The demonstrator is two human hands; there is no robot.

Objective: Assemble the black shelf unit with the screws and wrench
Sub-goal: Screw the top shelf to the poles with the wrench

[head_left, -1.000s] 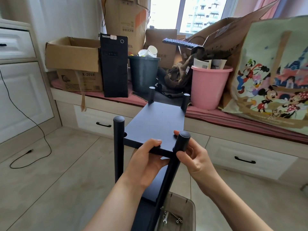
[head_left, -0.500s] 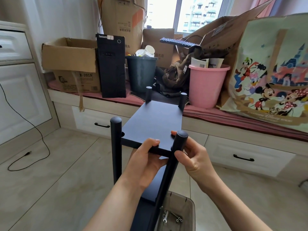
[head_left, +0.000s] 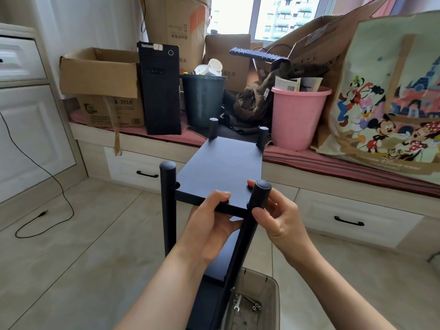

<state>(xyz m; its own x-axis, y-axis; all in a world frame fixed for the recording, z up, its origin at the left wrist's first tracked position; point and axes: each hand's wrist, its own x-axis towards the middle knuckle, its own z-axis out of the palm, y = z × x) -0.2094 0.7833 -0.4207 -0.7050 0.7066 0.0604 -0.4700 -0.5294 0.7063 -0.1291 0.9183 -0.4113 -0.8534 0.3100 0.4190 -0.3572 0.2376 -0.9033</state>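
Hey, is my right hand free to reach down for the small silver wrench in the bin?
Probably not yet. The right hand grips the black near-right post, steadying it beside the shelf board. The silver wrench lies uncovered in the open tan bin below, so once released, the path looks open.

A pink bucket (head_left: 297,117) is sitting on the window seat (head_left: 333,167), just beside a big cartoon bag (head_left: 390,91). A dark bin (head_left: 203,100) is standing between the bucket and a black computer tower (head_left: 160,89). An open cardboard box (head_left: 100,72) is resting beside the tower. A keyboard (head_left: 256,54) is lying on boxes behind. A black cable (head_left: 47,177) is trailing across the floor (head_left: 71,258).
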